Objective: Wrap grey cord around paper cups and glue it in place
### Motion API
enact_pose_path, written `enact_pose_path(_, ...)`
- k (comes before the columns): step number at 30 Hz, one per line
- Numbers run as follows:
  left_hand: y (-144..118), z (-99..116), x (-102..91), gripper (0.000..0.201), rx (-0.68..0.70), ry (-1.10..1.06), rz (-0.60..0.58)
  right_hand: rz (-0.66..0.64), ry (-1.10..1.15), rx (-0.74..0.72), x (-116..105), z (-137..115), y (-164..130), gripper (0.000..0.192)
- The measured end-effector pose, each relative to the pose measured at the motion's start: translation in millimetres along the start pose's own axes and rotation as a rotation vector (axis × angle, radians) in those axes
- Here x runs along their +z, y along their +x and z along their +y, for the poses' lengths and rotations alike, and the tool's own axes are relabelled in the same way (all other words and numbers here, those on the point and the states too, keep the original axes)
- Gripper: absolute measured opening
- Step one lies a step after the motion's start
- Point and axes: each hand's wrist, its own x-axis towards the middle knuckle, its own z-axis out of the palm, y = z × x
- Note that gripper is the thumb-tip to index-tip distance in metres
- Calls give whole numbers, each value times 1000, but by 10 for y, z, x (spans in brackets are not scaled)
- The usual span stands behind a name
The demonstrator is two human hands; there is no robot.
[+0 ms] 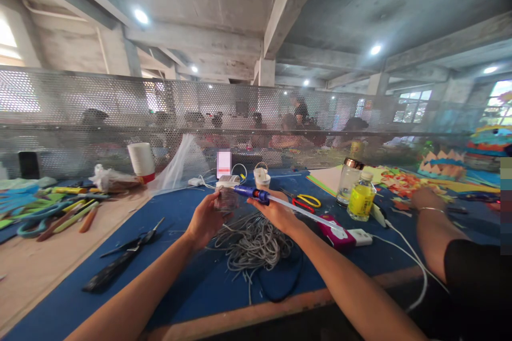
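Note:
My left hand [202, 219] is closed around the side of a small cup-shaped thing [226, 198] with a pale top and a greyish-brown body, its details blurred. My right hand [278, 214] grips a blue glue gun [252, 193], and a long translucent glue stick [304, 211] runs out of its back toward the lower right. The gun's tip points left, close to the cup-shaped thing; whether they touch I cannot tell. Below both hands lies a tangled heap of grey cord [256, 245]. A small white basket with a handle [262, 177] stands just behind my right hand.
Black-handled scissors [116, 269] lie at left, red and yellow scissors [307, 202] at right. A yellow bottle [361, 200], glass jar [347, 184] and magenta box [336, 233] stand nearby. A co-worker's arm [432, 218] reaches over paper scraps. Paper cups [141, 161] and a mesh partition [240, 133] are behind.

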Motion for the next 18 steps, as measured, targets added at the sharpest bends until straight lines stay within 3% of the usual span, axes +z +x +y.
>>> enact_pose_path(18, 0, 7, -18, 29, -10, -51, 3, 24, -9, -6, 25, 49, 4, 35)
